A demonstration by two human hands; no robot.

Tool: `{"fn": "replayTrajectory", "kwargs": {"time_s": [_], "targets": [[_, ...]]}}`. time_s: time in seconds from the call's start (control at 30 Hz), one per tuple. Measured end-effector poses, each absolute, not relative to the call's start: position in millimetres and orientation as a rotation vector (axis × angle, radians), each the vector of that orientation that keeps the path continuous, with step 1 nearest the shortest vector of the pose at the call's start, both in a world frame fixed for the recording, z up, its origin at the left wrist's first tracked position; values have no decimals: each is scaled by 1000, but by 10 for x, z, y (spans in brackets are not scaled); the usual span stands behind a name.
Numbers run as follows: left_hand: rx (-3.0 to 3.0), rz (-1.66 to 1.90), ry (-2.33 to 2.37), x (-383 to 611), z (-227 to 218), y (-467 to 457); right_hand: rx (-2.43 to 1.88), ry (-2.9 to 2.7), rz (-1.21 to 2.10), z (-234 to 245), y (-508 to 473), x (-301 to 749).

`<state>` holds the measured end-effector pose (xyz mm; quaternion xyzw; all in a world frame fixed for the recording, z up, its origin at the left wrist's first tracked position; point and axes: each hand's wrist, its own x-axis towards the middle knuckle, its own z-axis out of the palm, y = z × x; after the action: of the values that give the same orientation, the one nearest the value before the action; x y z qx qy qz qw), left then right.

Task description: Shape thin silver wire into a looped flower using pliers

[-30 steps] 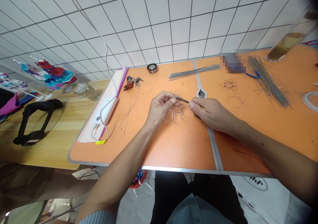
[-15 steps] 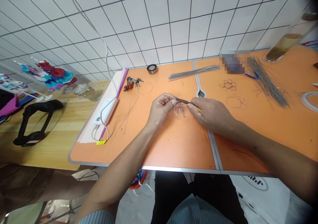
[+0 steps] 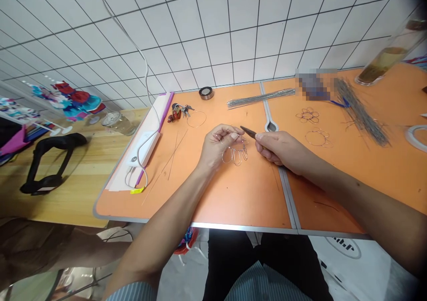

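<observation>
My left hand (image 3: 218,146) pinches a thin wire ring with several looped petals (image 3: 237,156) over the orange table (image 3: 213,194). The loops hang below my fingers and fan out to the right. In my right hand (image 3: 283,149) are dark-jawed pliers (image 3: 248,132), their handles mostly covered by my palm. The jaws point left, close to my left fingertips and above the wire loops; they look apart from the wire. Finished-looking wire flower shapes, one a rounded flower (image 3: 307,115) and one a ring with loops (image 3: 317,137), lie right of my right hand.
At the back lie a bundle of straight wires (image 3: 260,99), a roll of black tape (image 3: 206,93) and keys (image 3: 183,110). A thicker wire bundle (image 3: 362,111) and a glass of liquid (image 3: 382,65) stand right. Left are a power strip (image 3: 144,148) and loose wires (image 3: 171,156). Another person's leg shows lower left.
The pliers have come off the wire and lifted slightly up and right, their tip now free. The looped wire ring has turned in my left hand, showing more of its petals.
</observation>
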<state>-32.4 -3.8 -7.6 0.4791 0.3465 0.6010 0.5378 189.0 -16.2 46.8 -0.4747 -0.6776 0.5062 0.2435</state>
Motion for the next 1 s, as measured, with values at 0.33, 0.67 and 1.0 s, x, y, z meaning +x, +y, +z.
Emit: {"fn": "replayTrajectory", "kwargs": {"time_s": [0.33,0.67,1.0], "targets": [[1093,1454,831,-348,-49,-37,-1256,-1803,1549,475,-129,1992],[1251,1486,877,-332,-8,-71,-1212,-1781,1640,684,-307,1969],[1378,1622,1027,-263,45,-196,-1143,-1562,1742,388,-223,1892]]}}
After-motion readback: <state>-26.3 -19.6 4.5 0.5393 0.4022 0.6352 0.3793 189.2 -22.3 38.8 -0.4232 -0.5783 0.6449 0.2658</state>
